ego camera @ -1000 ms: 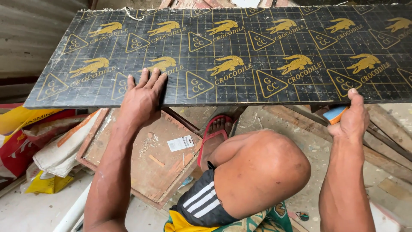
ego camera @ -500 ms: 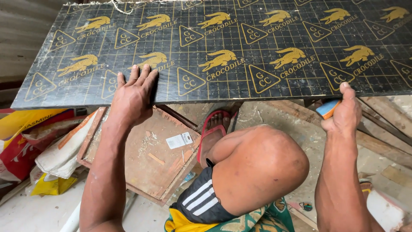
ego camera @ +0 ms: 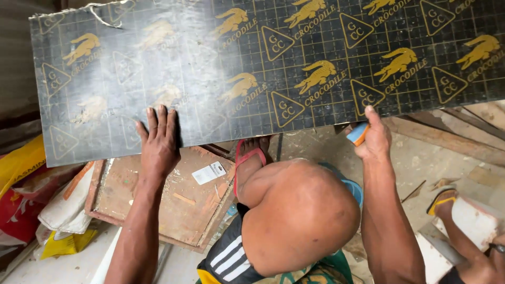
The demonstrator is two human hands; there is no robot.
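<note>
While the left hand (ego camera: 158, 144) lies flat on the dark board (ego camera: 273, 73) and the right hand (ego camera: 374, 141) clutches a small blue-orange tool (ego camera: 357, 133), the board could slide off its edge.

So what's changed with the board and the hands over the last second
The black printed board sits further right in view, its left end now showing, though the camera may have shifted. The left hand lies nearer that end, flat on the board's near edge. The right hand keeps a small blue-and-orange object gripped, thumb against the board's edge. The brown panel below looks unmoved.
</note>
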